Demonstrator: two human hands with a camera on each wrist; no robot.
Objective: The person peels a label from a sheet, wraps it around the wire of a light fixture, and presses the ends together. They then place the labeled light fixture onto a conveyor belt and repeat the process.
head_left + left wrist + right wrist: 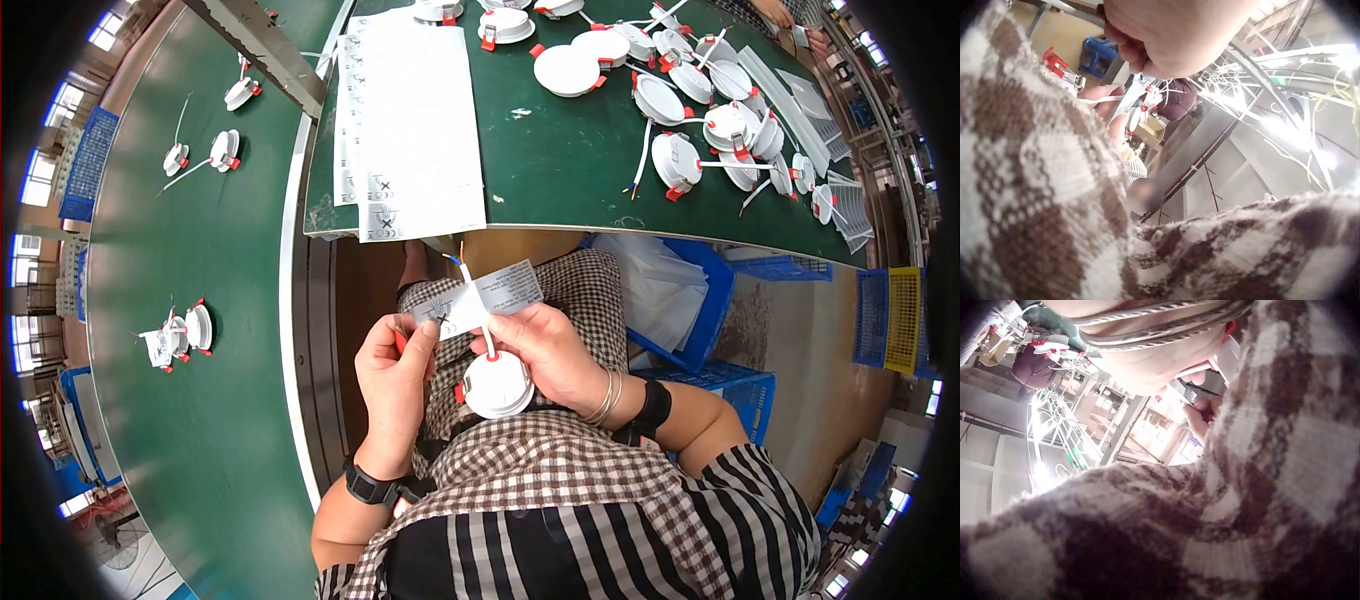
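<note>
Labelling looks about midway: the label (480, 297) lies spread flat across the white cable (488, 335) of the lamp (497, 385), not yet folded round it, all held over the lap just below the table (560, 190) edge; the left hand (395, 385) pinches the label's left end, and the right hand (545, 350) curls its fingers round lamp and cable, thumb on the label. Left to do, I judge, is closing the label on the cable; more lamps (700, 130) and label sheets (410, 120) lie on the table.
</note>
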